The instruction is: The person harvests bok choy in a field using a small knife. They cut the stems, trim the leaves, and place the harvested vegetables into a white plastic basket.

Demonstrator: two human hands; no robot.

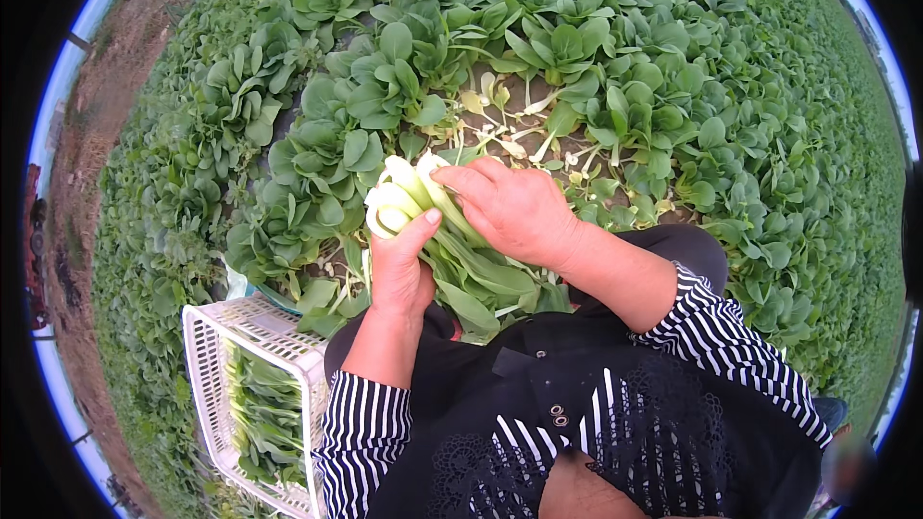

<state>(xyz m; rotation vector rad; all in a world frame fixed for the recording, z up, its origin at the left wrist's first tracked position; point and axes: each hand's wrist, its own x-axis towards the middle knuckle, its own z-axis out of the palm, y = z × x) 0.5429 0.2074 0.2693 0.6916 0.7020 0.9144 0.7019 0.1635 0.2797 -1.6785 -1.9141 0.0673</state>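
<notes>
My left hand point(400, 267) is wrapped around the stalks of a head of bok choy point(396, 194), its thumb lying across the pale stems. The cut white base points away from me, and the green leaves hang back toward my lap. My right hand point(515, 213) grips an outer stalk point(451, 209) on the right side of the same head, with thumb and fingers near its base. The fingers' undersides are hidden, so whether a small blade is in there cannot be told.
A white plastic crate point(252, 317) at my left holds several bok choy heads point(270, 411). Beyond my hands, discarded yellow leaves point(497, 97) litter bare soil. Dense growing bok choy point(389, 86) surrounds this patch. A blurred shape, perhaps another person point(847, 465), appears at the lower right.
</notes>
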